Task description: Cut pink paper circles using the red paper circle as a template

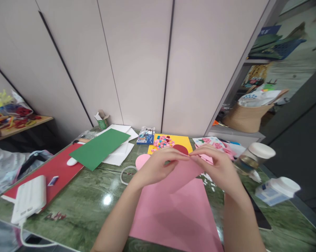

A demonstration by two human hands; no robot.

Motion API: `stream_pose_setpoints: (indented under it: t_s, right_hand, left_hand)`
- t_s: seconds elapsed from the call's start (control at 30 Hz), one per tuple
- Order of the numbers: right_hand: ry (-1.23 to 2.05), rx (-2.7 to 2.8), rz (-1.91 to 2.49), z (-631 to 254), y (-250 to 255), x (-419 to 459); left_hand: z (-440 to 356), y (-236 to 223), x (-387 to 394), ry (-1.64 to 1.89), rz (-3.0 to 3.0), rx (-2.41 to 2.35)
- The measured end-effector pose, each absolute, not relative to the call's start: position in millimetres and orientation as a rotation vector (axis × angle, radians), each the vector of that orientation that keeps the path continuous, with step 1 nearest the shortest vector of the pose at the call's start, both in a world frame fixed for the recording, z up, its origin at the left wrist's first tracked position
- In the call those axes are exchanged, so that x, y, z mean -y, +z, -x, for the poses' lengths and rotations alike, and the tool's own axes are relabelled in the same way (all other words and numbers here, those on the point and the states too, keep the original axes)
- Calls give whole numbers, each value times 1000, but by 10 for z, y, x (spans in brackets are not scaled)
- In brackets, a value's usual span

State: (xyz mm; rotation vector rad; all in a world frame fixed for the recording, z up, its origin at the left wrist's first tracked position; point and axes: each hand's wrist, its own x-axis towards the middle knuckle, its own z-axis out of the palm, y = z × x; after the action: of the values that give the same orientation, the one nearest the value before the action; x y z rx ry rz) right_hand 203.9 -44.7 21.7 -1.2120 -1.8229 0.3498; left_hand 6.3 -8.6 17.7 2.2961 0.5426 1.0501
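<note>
Above the table, my left hand [159,165] and my right hand [216,164] pinch the top edge of a piece of pink paper [183,175] between thumbs and fingertips. The fingertips of both hands almost meet there. Beneath it a larger pink sheet [176,220] lies flat on the table, partly shaded. Left of my left hand is a pink paper circle [141,161], partly covered by the hand. Just behind the fingers shows a dark red circle [181,149]. It rests by a yellow sheet [183,140] with pink, blue and red small balls [163,141].
A green sheet [100,147], white papers [118,155] and a red sheet [64,162] lie left, with a white power bank [29,197]. A white cable [123,176] curls near my left wrist. Right stand a lidded jar [252,159], a white bottle [276,190] and a dark tablet [259,213].
</note>
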Motion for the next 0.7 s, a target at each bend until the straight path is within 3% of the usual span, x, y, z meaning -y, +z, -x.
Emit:
stream_pose_setpoints:
  t_s: [0.33, 0.7]
  right_hand:
    - [251, 1979, 1333, -2000, 249, 491]
    - [391, 1965, 1254, -1918, 208, 469]
  left_hand:
    - [-62, 153, 78, 1000, -2295, -601]
    - [-59, 101, 62, 778, -2446, -592]
